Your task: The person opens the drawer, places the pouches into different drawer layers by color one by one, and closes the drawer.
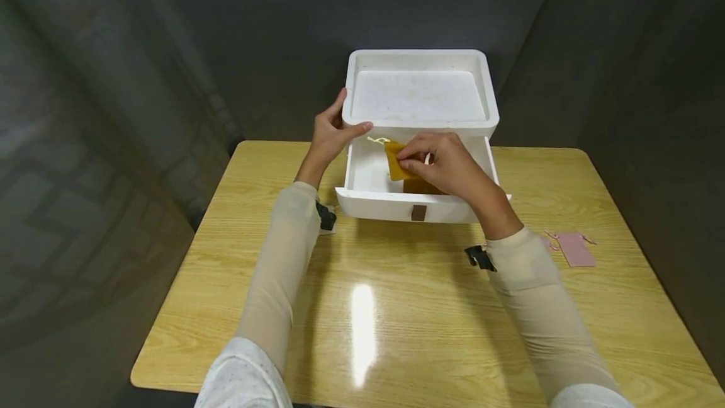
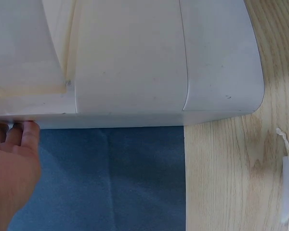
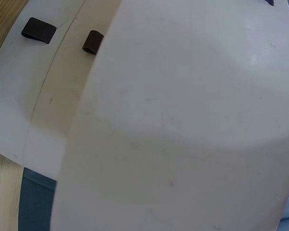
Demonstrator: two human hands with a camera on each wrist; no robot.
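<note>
Even overhead light, glare streak on the tabletop (image 1: 362, 326) nearer the camera than the drawer box (image 1: 420, 99), dark walls bowed at head-view edges, both wrist views soft, too close to the box, washed-out white.

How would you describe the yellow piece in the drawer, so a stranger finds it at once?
On the wooden table stands a white drawer box with its top drawer pulled open. The right hand pinches a flat mustard-yellow tag with a pale string over it; the pink tag lies outside, on the table.

drawer box (image 1: 421, 96) at table's (image 1: 396, 307) far edge, drawer (image 1: 368, 197) pulled out toward person, tag (image 1: 576, 249) lying right of it
</note>
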